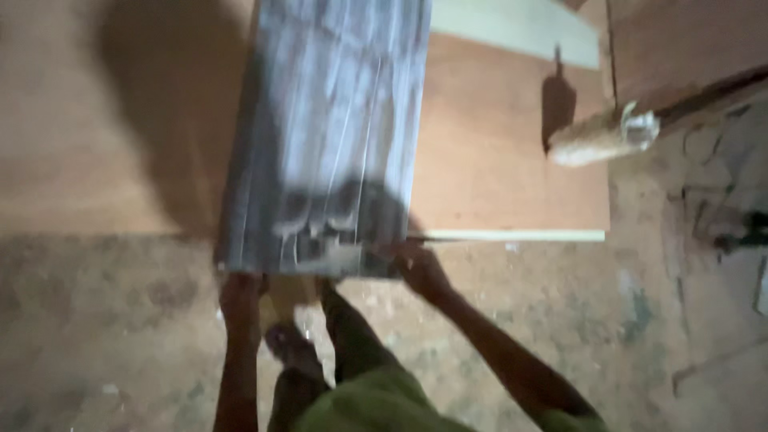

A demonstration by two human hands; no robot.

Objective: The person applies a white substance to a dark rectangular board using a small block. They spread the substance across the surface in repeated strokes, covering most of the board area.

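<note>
Where grey sheet [328, 136] overhangs plywood board [504, 144] near edge, its end is gripped by left hand [240, 292] and right hand [420, 268]; bottle [604, 136] seen at board's right edge.

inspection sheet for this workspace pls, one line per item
surface: brown plywood sheet lying flat on a dusty concrete floor; picture blurred
job's things: grey streaked panel lying on the plywood, its near end at both hands
clutter: pale strip at the far edge; a blurred handled tool on the plywood
hands: left hand and right hand at the panel's near end; grip too blurred to tell
cables: nothing seen
surroundings: dark debris at the right; person's bare foot below the panel
</note>
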